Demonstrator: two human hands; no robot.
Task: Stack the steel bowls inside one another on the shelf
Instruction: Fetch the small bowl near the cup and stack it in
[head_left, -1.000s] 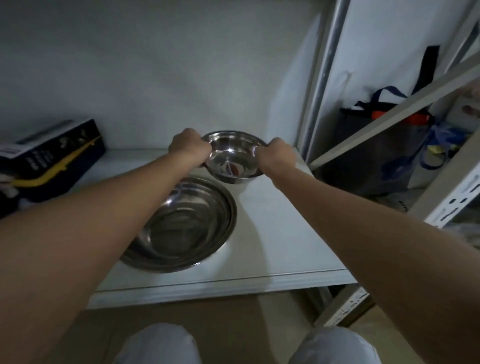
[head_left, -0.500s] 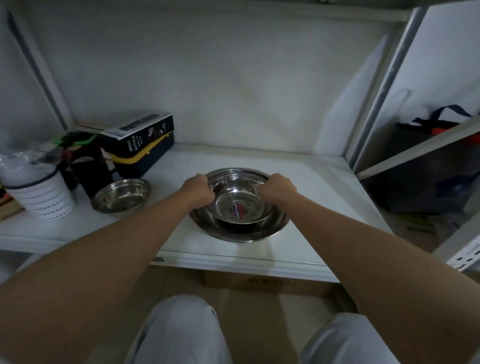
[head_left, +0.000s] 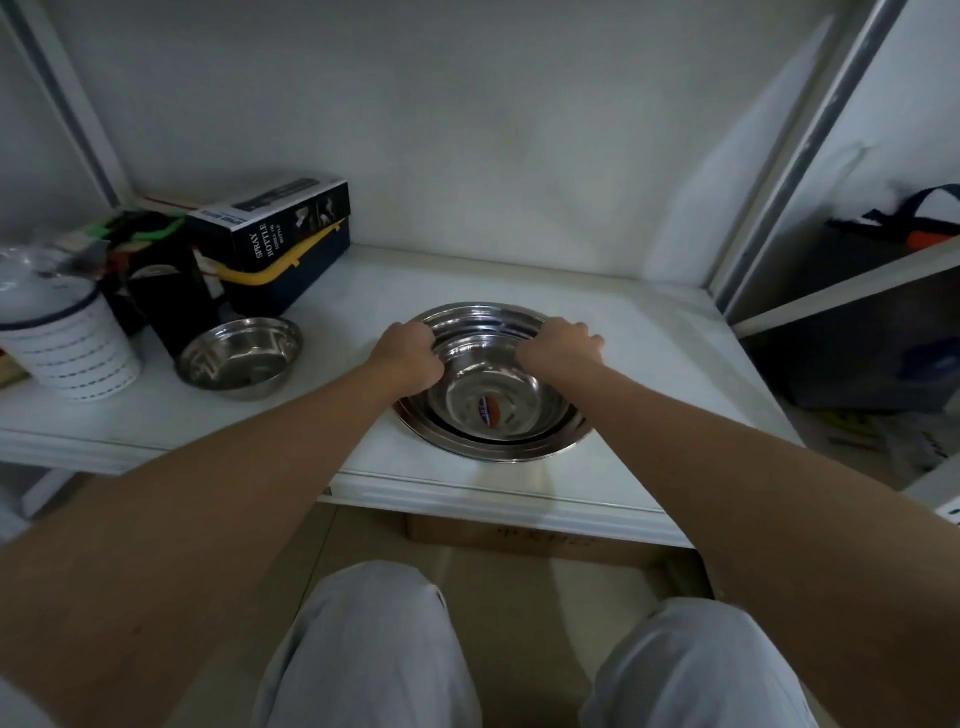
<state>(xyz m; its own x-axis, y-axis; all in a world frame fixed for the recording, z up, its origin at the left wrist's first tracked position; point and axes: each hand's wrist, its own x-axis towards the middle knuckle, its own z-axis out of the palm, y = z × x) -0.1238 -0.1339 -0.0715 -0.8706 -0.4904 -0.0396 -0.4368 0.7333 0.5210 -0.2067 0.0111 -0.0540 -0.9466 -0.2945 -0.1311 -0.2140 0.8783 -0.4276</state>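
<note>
A medium steel bowl (head_left: 493, 400) with a red and blue sticker inside rests in a large steel bowl (head_left: 524, 447) on the white shelf (head_left: 649, 364). My left hand (head_left: 408, 356) grips the medium bowl's left rim. My right hand (head_left: 561, 345) holds its right rim, fingers spread over the large bowl's edge. A small steel bowl (head_left: 240, 357) stands alone on the shelf to the left.
A dark spray bottle box (head_left: 275, 244) lies at the back left, beside black items and a white striped container (head_left: 72, 348). A metal upright (head_left: 800, 150) bounds the shelf on the right, with bags (head_left: 883, 312) beyond. My knees sit below the shelf edge.
The medium bowl went from being held above and behind the large bowl to sitting inside it. The view swung left, showing the small bowl and the shelf's left side.
</note>
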